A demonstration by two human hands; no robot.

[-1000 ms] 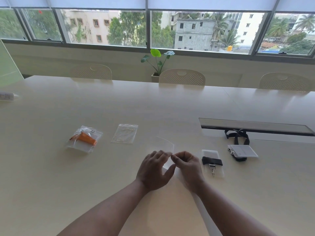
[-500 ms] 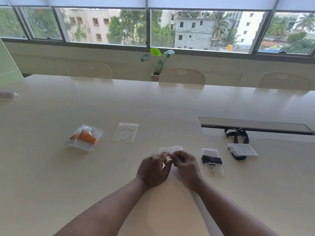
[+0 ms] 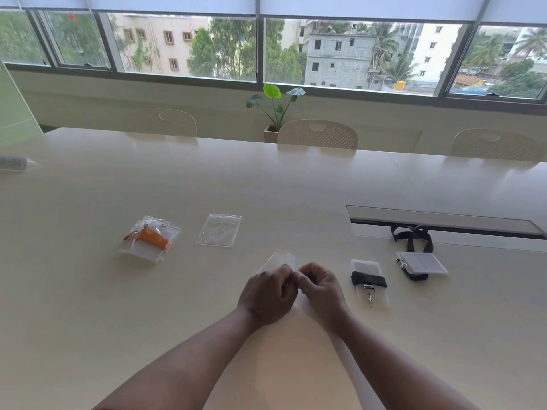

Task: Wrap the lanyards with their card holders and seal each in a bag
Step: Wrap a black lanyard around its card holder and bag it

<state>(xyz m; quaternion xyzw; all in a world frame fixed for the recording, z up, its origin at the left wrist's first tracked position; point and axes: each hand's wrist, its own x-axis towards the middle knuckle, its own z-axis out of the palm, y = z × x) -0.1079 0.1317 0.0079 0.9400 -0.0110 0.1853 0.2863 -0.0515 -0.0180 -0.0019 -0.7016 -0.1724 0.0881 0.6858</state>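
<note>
Right then, both hands, left hand (image 3: 268,294) and right hand (image 3: 321,290), pinched the clear bag (image 3: 281,258) at the table's (image 3: 266,179) near centre, a flimsy, slippery film best worked by its mouth edges.

Room as I see it: a long pale counter (image 3: 207,184) spreading out on every side of the hands. Beyond them, at its far edge, three cream perforated chairs (image 3: 318,134). Behind the middle chair, a potted plant (image 3: 275,110). A wide window band (image 3: 257,51) with blinds half lowered, daylight, buildings and trees outside. Right of the hands, a recessed cable slot (image 3: 444,220) in the counter.
</note>
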